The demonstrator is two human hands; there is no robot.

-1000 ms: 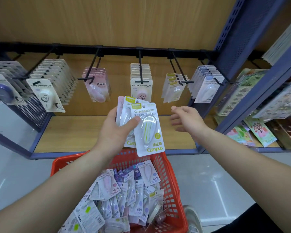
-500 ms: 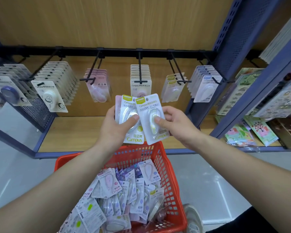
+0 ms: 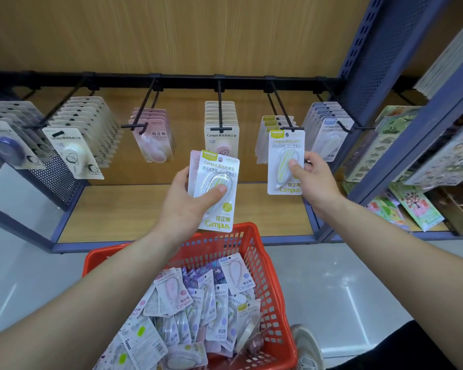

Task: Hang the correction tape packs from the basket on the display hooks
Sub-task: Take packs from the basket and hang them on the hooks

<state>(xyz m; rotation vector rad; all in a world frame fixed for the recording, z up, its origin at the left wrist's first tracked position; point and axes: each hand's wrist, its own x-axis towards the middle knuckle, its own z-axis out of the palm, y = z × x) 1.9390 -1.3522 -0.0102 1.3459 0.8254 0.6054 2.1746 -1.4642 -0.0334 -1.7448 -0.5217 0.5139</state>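
Right hand (image 3: 316, 180): clenched on one green-striped correction tape pack (image 3: 285, 161), thumb across the blister front, fingers behind the card. Held upright at the near tip of the display hook (image 3: 292, 128) just right of centre, card top level with the tip's crossbar. Cannot tell whether the hang hole is on the wire. Further back on the same hook: a few matching green packs (image 3: 267, 124).

Left hand (image 3: 182, 206): grasping a small stack of packs (image 3: 217, 188), green one in front and at least one more behind, thumb pressed on the front blister. Held above the far rim of the red basket (image 3: 273, 289), left of the right hand's pack and apart from it.

In the basket, near and low in the view: a loose heap of packs (image 3: 198, 311) in pink, purple and green.

On the black rail (image 3: 171, 80), further left: hooks loaded with pink packs (image 3: 153, 137) and cream packs (image 3: 221, 137). Below these: a wooden shelf board (image 3: 145, 209). Far right: sticker sheets (image 3: 412, 209). Near, right of the basket: a shoe (image 3: 308, 351).
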